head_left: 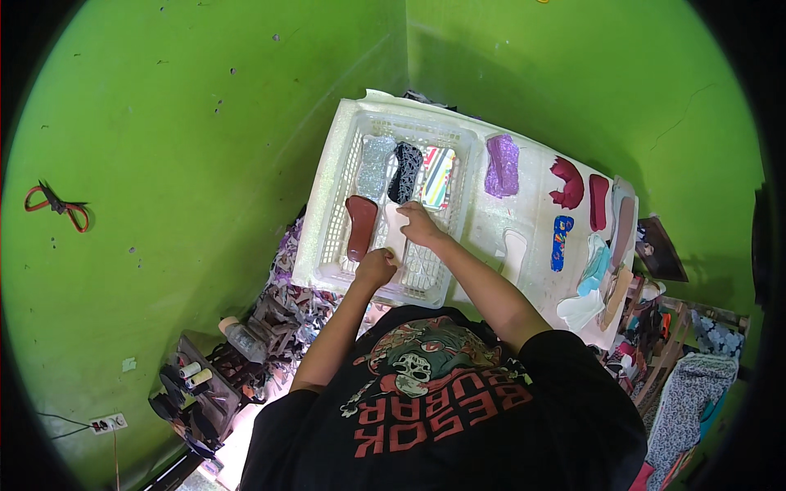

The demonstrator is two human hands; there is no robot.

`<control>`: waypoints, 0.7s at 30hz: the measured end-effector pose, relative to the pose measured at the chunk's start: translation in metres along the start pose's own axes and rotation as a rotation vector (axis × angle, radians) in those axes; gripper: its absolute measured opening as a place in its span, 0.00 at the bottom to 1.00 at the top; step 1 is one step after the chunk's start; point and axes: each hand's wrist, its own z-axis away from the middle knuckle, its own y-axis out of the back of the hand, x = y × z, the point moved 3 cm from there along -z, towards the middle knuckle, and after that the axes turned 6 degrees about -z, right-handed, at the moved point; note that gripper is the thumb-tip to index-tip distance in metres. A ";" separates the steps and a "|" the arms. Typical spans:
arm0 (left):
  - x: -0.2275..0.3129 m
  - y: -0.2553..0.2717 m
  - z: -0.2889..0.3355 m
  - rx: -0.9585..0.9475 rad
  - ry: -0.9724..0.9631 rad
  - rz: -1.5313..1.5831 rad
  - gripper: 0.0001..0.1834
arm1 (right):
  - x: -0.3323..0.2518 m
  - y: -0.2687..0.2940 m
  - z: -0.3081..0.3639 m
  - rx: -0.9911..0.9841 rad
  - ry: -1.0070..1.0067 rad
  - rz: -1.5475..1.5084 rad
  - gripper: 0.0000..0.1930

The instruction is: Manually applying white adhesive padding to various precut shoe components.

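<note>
Inside a white plastic basket [332,214], a pale insole-shaped piece [395,233] is toward the near edge, just right of a brown stack [362,229]. The left hand [377,268] pinches its near end, the right hand [419,226] its far end. Keeping it flat, parallel to the brown stack and clear of the black patterned stack [405,172], should seat it neatly.
</note>
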 end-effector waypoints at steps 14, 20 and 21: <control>0.007 -0.005 0.000 -0.092 0.020 -0.150 0.28 | -0.017 0.007 0.006 -0.210 -0.255 0.149 0.42; 0.005 -0.011 -0.003 -0.100 -0.065 -0.199 0.30 | -0.014 0.002 0.005 -0.218 -0.259 0.186 0.42; 0.003 -0.013 -0.004 -0.113 -0.094 -0.163 0.31 | -0.014 0.001 0.006 -0.234 -0.259 0.179 0.42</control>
